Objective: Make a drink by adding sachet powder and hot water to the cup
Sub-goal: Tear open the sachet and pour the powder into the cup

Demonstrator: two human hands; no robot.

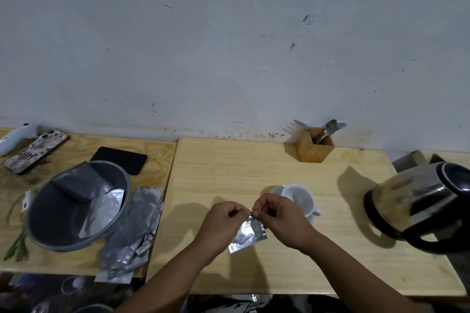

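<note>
Left hand and right hand both pinch top edge of silver sachet, fingers curled tight; sachet hangs below knuckles. White cup just beyond right hand; kettle far right.

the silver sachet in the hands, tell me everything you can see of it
The sachet is a small flat packet of shiny, crinkled silver foil with no print visible. It hangs tilted above the wooden table, just in front of the white cup. Its top edge is pinched between the fingertips of the left hand and the right hand, which are close together as if to tear it. Whether it is open yet cannot be told.
</note>
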